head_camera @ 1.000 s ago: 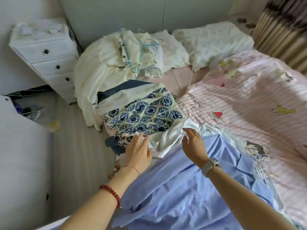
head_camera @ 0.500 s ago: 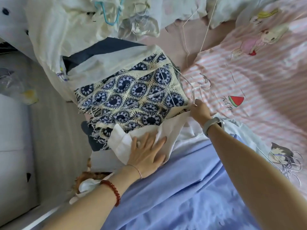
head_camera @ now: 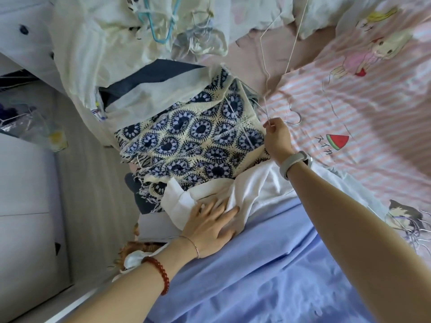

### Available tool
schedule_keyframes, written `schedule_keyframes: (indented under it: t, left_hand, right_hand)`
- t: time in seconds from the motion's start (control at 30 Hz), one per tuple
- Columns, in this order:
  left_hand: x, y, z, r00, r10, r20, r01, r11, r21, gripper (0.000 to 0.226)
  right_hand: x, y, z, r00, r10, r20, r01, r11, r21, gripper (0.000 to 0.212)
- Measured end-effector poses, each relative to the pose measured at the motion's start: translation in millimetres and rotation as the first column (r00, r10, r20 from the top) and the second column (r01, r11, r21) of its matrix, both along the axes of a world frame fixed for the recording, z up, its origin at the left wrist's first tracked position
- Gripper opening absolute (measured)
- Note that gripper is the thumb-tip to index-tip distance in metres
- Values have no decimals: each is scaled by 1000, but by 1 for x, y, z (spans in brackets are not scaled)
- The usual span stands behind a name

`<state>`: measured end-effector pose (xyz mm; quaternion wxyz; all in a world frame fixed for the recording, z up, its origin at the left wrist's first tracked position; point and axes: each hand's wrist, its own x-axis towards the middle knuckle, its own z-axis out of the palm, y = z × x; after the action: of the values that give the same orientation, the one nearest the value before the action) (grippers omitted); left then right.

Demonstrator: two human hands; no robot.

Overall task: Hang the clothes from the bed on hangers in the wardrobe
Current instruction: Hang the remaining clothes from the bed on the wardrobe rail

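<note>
Right hand [head_camera: 277, 136] pinches wire hanger [head_camera: 264, 64], long axis running away up the bed. Left hand [head_camera: 211, 226] flat, fingers spread, on white garment [head_camera: 254, 190], nearer.

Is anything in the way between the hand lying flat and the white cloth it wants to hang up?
No. The left hand already rests flat on the white garment, nothing between them. The right hand pinches a thin white wire hanger above the blue-patterned crochet piece. The wardrobe is out of view, so that path cannot be judged.

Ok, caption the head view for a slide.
Left hand presses white garment; right hand pinches wire hanger on bed.
</note>
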<state>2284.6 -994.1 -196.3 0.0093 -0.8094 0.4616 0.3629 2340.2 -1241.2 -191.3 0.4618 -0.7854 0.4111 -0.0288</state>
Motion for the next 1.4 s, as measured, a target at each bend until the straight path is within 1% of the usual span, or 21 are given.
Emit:
schedule_keyframes:
  t: [0.1,0.17,0.23,0.27,0.3,0.37,0.4,0.43,0.5,0.57,0.6,0.63,0.7,0.77,0.9,0.97,1.13,1.2,1.27,1.33,1.4]
  left_hand:
    - [5,7,13,999,7,-39,-8,1000,-10,63]
    - [13,11,25,999,32,-11,-33,997,-76,70]
    - [27,17,44,992,120,33,-114,985,-131,68]
    - [36,22,54,979,194,68,-179,966,-188,67]
    - [46,27,66,952,290,102,-248,922,-298,66]
    - [68,42,97,864,490,116,-351,752,-558,57]
    - [80,51,115,810,574,124,-360,652,-667,50]
    - [91,61,134,749,645,147,-342,568,-748,45]
    - [112,81,177,600,759,254,-247,477,-843,41]
    - [127,104,221,419,821,387,-165,488,-857,48]
    - [132,117,242,341,836,430,-174,505,-845,51]
    - [135,129,261,285,844,455,-207,517,-831,53]
    - [136,154,291,241,845,478,-281,532,-798,51]
    - [131,180,316,240,845,477,-307,533,-789,46]
    - [103,229,365,196,881,432,-226,469,-854,39]
    - [79,247,387,264,876,404,-170,455,-874,35]
    - [12,280,406,387,882,268,-264,384,-885,21]
    - [-15,295,400,466,866,180,-360,371,-856,20]
    - [-40,311,390,525,843,118,-426,381,-820,27]
    - [-64,329,378,548,833,78,-468,383,-797,32]
    - [-88,352,365,538,843,31,-499,348,-794,30]
  right_hand:
    - [3,16,32,975,67,213,-38,989,-140,24]
    - [4,26,54,941,100,325,-35,979,-201,24]
    - [8,36,81,895,150,421,-41,965,-258,25]
    - [11,42,96,869,187,457,-52,955,-292,26]
    - [15,48,111,847,227,481,-64,941,-331,25]
    - [22,62,143,801,323,505,-92,899,-429,22]
    - [26,70,159,775,376,508,-106,870,-481,22]
    - [29,78,174,750,425,507,-115,839,-532,22]
    - [38,93,205,692,516,504,-112,767,-632,23]
    - [46,110,237,646,588,487,-78,686,-724,23]
    - [49,119,253,629,612,480,-53,649,-759,24]
    - [52,129,268,615,626,480,-23,622,-782,25]
    - [56,150,297,583,631,512,43,605,-795,27]
    - [57,170,322,538,631,559,96,613,-784,25]
    - [47,213,362,453,663,595,117,618,-778,28]
    - [39,236,382,406,680,611,120,623,-773,28]
    - [11,284,414,330,705,628,193,600,-776,25]
    - [-7,301,405,333,697,635,166,619,-767,28]
    - [-27,318,386,338,696,633,101,643,-760,32]
    - [-50,333,363,335,720,608,20,639,-769,32]
    - [-73,345,341,348,770,535,-43,583,-812,25]
